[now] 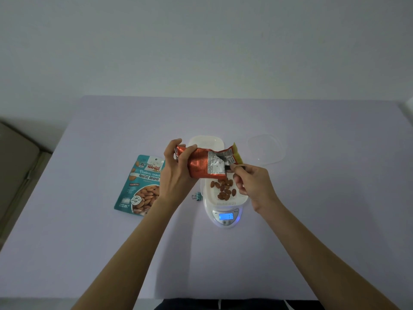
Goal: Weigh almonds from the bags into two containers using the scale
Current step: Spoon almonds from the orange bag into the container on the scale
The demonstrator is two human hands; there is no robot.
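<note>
My left hand (176, 173) grips a red foil almond bag (201, 163) by its left end and holds it sideways above the scale. My right hand (252, 184) pinches a small black clip-like object (234, 167) at the bag's right, open end. Below the bag, a white container (242, 199) holding several almonds (223, 189) sits on the white scale (225, 222), whose blue display is lit. A second white container (207, 142) stands behind the bag, partly hidden by it.
A teal bag of roasted almonds (143, 186) lies flat to the left of the scale. A small blue binder clip (197, 195) rests on the table beside the scale. A clear lid (267, 151) lies at the back right. The table is pale lilac.
</note>
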